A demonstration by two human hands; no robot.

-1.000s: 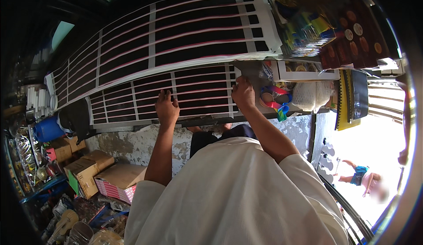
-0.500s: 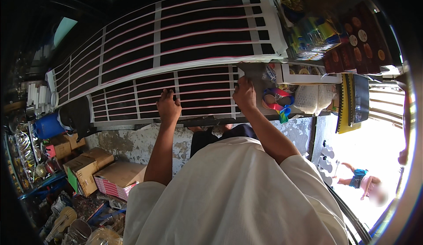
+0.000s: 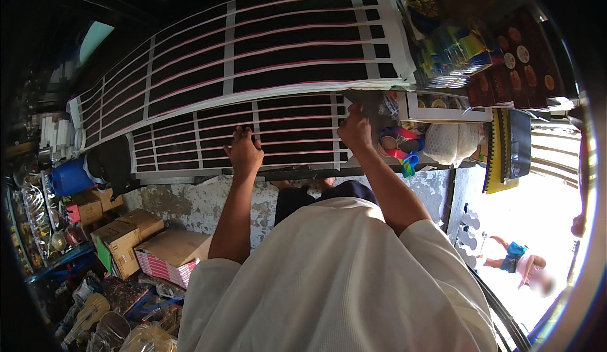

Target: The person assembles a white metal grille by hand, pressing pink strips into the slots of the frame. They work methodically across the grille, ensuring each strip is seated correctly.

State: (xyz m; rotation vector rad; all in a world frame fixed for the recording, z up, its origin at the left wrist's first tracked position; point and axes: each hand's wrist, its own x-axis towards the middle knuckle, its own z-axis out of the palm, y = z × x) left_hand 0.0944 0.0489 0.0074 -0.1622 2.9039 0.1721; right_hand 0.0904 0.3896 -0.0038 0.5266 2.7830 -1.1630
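Observation:
A long sheet with black bands split by thin white and reddish lines lies along the near side of the table. My left hand rests on its middle, fingers apart and slightly bent. At the sheet's right end is my right hand, its fingers curled together by the pale edge; what they pinch, if anything, is hidden. Beyond both hands, a larger stack of similar black-banded sheets overlaps the far edge of the near sheet.
Right of my right hand lie colourful ribbons, a bubble-wrapped bundle and a white-framed box. Cardboard boxes stand at lower left, near a blue container. A person is outside at the right.
My right hand has shifted slightly at the sheet's end, its fingertips reaching a little farther away. My left hand stays in nearly the same place on the sheet.

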